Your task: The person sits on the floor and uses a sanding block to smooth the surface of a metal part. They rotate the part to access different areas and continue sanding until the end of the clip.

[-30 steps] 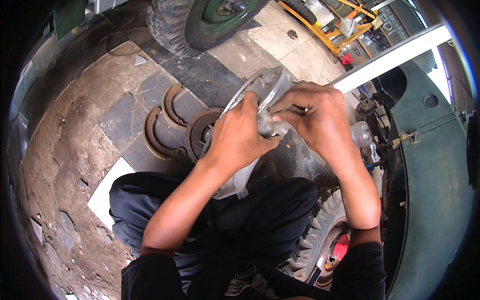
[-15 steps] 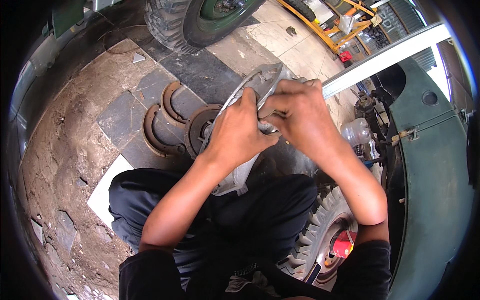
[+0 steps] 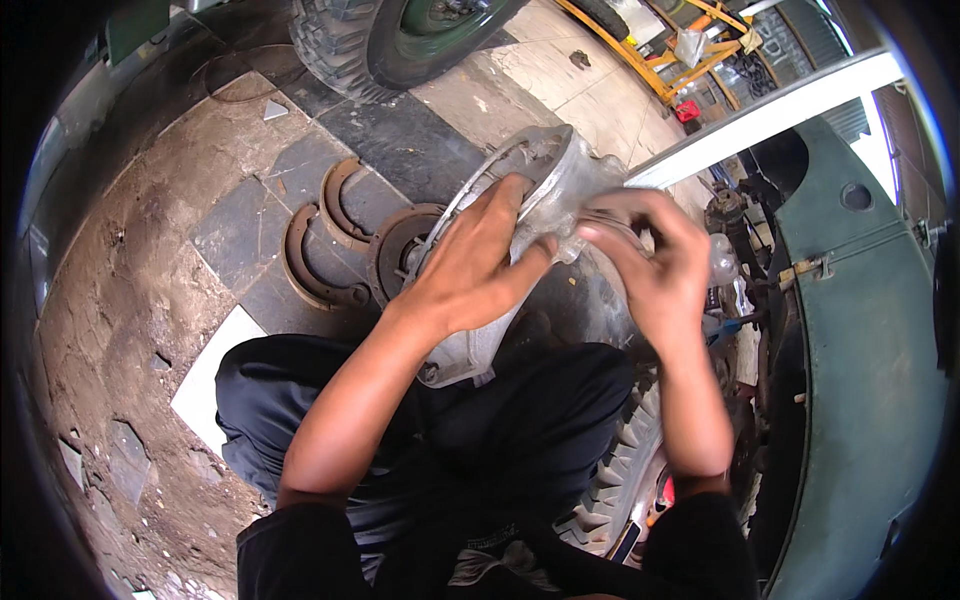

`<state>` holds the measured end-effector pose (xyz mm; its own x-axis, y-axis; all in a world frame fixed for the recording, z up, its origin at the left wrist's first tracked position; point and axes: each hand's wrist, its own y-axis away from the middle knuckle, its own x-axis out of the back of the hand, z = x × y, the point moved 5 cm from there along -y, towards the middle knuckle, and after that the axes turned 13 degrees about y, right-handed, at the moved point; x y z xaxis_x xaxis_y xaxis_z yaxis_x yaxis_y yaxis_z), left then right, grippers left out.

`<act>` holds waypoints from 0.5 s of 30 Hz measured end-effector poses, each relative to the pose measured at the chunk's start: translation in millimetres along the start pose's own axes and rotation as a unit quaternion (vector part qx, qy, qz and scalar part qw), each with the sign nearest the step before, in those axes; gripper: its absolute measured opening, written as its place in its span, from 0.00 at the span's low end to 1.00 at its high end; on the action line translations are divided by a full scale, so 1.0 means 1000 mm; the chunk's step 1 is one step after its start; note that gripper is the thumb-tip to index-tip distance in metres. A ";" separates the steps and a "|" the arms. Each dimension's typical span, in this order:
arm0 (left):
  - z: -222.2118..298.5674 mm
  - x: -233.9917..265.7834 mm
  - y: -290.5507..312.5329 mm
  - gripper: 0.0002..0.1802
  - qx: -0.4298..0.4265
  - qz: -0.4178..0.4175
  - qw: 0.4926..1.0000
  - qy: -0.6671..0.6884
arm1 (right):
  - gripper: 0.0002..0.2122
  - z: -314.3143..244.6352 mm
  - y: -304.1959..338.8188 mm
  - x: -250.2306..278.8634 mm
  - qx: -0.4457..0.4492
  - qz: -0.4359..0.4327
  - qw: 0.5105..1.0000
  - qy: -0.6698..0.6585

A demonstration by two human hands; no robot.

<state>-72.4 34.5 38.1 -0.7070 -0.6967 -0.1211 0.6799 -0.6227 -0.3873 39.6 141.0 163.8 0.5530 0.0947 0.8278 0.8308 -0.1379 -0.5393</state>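
Note:
A pale grey cast-metal housing (image 3: pixel 570 180), bell-shaped with a wide flanged rim, stands tilted between my knees. My left hand (image 3: pixel 470 260) is wrapped over it, thumb and fingers gripping its wall. Just right of the casting's narrower end is my right hand (image 3: pixel 650 245), blurred, with fingers bent and thumb drawn toward them in a pinch. Whatever sits between those fingertips cannot be made out. Left of the housing, a round rusty brake part (image 3: pixel 395 255) lies on the floor, partly hidden by it. Two curved brake shoes (image 3: pixel 340 205) lie beside that part.
A large off-road tyre (image 3: pixel 345 50) stands at the far side. Another wheel (image 3: pixel 620 480) lies by my right knee. A green vehicle panel (image 3: pixel 860 330) rises on the right, with a white beam (image 3: pixel 770 120) above. Broken ground (image 3: pixel 140 300) and a white tile (image 3: pixel 215 375) are on the left.
My right hand has pulled back from the housing's rim to the right and slightly down, uncovering the casting's narrower end. My left hand stays on the housing.

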 end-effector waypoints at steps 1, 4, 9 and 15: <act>-0.001 -0.002 -0.001 0.40 0.013 0.005 0.999 0.038 | 0.07 0.008 0.020 0.007 -0.077 0.038 0.996 -0.002; 0.003 -0.005 -0.002 0.40 0.013 0.030 0.999 0.028 | 0.08 0.014 0.066 -0.021 -0.148 0.134 0.968 -0.151; 0.009 -0.003 -0.005 0.26 0.012 0.018 1.000 -0.006 | 0.09 0.003 0.074 -0.066 -0.122 0.272 0.948 -0.114; 0.010 -0.011 -0.004 0.22 -0.060 0.060 0.995 -0.059 | 0.10 0.017 0.095 -0.069 -0.196 0.272 0.923 -0.188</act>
<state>-65.2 41.2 50.6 -0.5897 -0.8047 -0.0686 0.7253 -0.4904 -0.4832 80.9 138.1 52.7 0.9259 0.2320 0.2981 0.3773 -0.6052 -0.7010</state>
